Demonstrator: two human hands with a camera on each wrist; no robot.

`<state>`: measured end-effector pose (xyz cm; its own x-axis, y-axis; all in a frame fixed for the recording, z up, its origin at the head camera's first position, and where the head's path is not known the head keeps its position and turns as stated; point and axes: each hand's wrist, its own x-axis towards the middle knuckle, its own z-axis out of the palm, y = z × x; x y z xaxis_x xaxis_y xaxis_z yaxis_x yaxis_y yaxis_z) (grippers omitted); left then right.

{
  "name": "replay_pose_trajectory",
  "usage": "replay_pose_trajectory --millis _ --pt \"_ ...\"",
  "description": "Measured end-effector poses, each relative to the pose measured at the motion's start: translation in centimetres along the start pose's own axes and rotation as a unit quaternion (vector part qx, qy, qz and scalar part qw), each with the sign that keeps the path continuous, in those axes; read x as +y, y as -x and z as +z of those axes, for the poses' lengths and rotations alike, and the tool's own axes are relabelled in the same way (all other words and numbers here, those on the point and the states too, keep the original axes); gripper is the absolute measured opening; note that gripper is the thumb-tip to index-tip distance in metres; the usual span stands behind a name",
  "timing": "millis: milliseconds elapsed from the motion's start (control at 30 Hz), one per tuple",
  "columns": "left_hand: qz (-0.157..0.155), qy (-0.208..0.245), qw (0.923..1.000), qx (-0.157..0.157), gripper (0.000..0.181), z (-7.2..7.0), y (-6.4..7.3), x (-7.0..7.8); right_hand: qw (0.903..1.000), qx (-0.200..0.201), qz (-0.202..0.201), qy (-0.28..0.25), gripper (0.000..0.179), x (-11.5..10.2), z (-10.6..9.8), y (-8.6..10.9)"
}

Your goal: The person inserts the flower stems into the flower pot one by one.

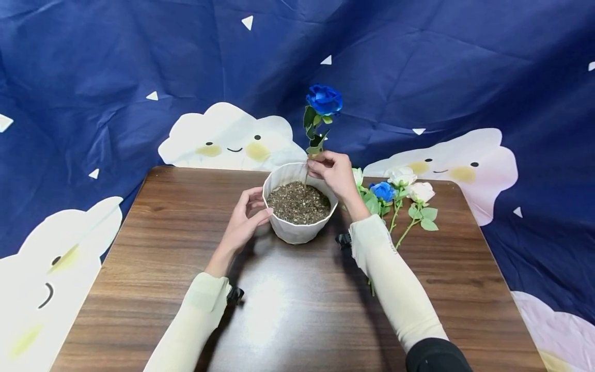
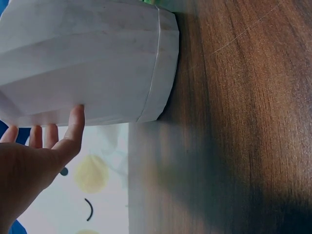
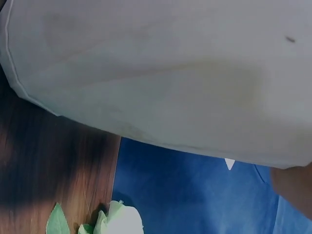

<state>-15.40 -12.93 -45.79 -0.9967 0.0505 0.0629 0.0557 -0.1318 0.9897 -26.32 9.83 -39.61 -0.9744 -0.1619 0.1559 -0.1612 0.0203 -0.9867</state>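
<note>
A white faceted flower pot [image 1: 297, 235] filled with dark soil [image 1: 299, 203] stands on the wooden table. My left hand [image 1: 244, 214] touches its left side, thumb near the rim; in the left wrist view the fingertips [image 2: 76, 114] rest against the pot wall [image 2: 97, 63]. With my right hand [image 1: 335, 173] I pinch the stem of a blue rose [image 1: 324, 99] just below its leaves. The rose is upright over the far part of the pot, its lower stem reaching down to the soil. The pot wall [image 3: 146, 78] fills most of the right wrist view.
Right of the pot, partly behind my right arm, lie another blue rose [image 1: 383, 191] and several pale roses [image 1: 421, 192] with green stems. A dark blue cloth [image 1: 395, 77] with smiling clouds hangs behind the table [image 1: 195, 206].
</note>
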Motion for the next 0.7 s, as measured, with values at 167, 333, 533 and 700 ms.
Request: replay_pose_trajectory --millis 167,333,533,700 --pt "-0.001 0.002 1.0 -0.002 0.06 0.0 0.0 -0.2 0.9994 0.027 -0.014 0.019 0.022 0.1 -0.3 0.3" --pt "0.001 0.004 1.0 -0.003 0.06 0.0 -0.1 -0.1 0.9966 0.056 -0.023 0.057 0.025 0.1 -1.1 0.6" --pt "-0.002 0.003 1.0 -0.001 0.06 0.0 0.0 -0.1 0.9975 0.061 -0.006 0.035 0.028 -0.3 -1.7 1.1" --pt "-0.002 0.003 1.0 -0.001 0.06 0.0 0.0 -0.1 0.9979 0.059 -0.013 0.025 0.028 -0.4 -2.0 1.5"
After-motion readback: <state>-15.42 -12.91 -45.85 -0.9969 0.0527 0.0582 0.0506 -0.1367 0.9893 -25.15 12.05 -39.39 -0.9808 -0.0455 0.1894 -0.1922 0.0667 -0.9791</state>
